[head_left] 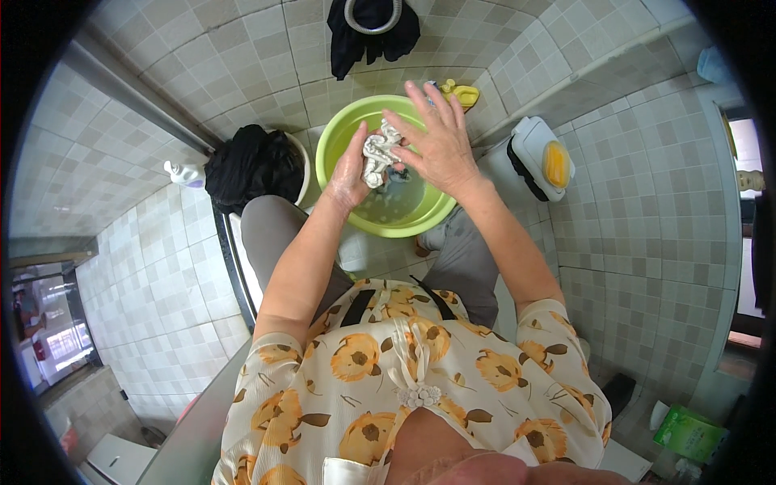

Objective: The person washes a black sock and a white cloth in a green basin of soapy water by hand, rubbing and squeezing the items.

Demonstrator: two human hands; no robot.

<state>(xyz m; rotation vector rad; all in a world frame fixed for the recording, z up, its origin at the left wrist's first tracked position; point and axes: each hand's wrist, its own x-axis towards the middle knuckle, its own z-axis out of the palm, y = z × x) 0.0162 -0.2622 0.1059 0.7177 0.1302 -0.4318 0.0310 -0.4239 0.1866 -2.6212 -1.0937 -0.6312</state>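
Note:
A crumpled wet white cloth [377, 159] is bunched up over a yellow-green basin [326, 153]. My left hand [351, 176] is wrapped along the cloth's left side and holds it; its far fingers are partly hidden behind the cloth. On the other side, my right hand [446, 149] is open, fingers spread and stretched outward, its thumb side close to the cloth; whether it touches is hard to tell. Cloudy water [396, 204] lies in the basin below, with a dark bit of fabric partly showing under the hands.
Black clothes [257, 168] heap over a pale tub at the left, beside a white bottle [184, 173]. To the right stands a white container [533, 149] with a yellow soap bar or brush [557, 165]. Yellow slippers [462, 94] lie behind the basin. Dark cloth [373, 40] hangs at the tiled wall.

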